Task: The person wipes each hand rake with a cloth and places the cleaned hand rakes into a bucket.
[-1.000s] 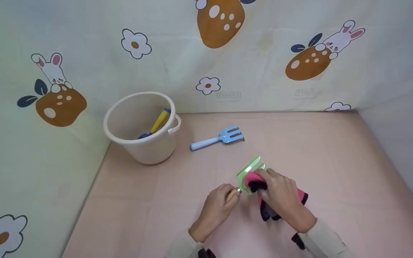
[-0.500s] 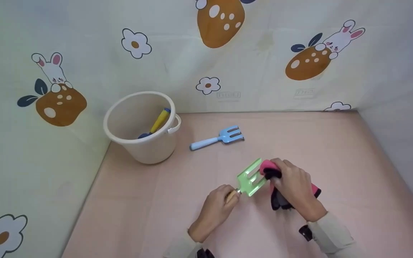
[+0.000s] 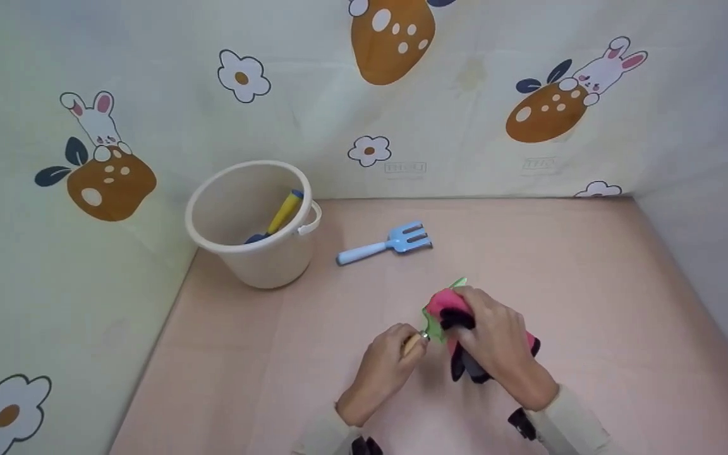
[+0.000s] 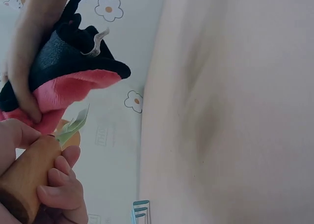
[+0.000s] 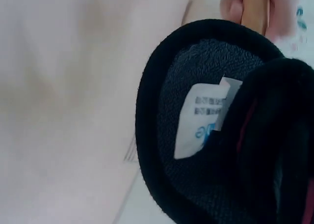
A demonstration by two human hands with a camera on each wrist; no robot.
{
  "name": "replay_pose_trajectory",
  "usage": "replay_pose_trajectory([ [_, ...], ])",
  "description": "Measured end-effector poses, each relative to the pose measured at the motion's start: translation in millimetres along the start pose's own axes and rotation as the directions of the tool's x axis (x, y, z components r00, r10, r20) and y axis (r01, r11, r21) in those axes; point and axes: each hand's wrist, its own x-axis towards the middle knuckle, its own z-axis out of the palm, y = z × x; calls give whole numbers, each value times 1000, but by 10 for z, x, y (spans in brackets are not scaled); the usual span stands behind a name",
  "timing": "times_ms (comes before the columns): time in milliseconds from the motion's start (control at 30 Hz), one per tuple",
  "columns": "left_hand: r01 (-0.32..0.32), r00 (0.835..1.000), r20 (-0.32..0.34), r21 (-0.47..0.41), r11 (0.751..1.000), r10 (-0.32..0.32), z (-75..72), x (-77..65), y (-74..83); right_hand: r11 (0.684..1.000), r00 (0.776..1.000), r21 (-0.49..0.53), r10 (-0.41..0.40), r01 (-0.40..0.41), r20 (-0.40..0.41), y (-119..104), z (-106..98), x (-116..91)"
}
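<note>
The left hand (image 3: 382,360) grips the green fork (image 3: 433,330) near centre; the right hand (image 3: 498,332) holds a pink-and-black cloth (image 3: 445,302) over it. Beyond lies the blue fork (image 3: 384,246), the bucket (image 3: 269,268) far left; tabletop (image 3: 591,284) stretches right to the wall (image 3: 705,170).

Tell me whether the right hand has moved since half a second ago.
Yes. In the head view, judged against the blue fork, the right hand has moved left and slightly down the image.
</note>
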Motion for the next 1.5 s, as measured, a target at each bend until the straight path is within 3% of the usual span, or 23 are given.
replay_pose_trajectory([
  [200, -16, 1000, -27, -36, 999, 15, 21, 22, 8, 999, 997, -28, -37, 39, 62, -90, 95, -74],
  [500, -49, 994, -101, -69, 996, 41, 23, 22, -46, 999, 995, -12, -30, 32, 99, -48, 116, -155],
  [967, 2, 994, -104, -185, 983, -21, 12, 34, -41, 1000, 988, -31, 12, -7, 157, -8, 92, -180],
  [1500, -6, 994, -109, -169, 986, -12, 12, 22, -76, 997, 992, -78, 4, 6, 126, -10, 79, -129],
])
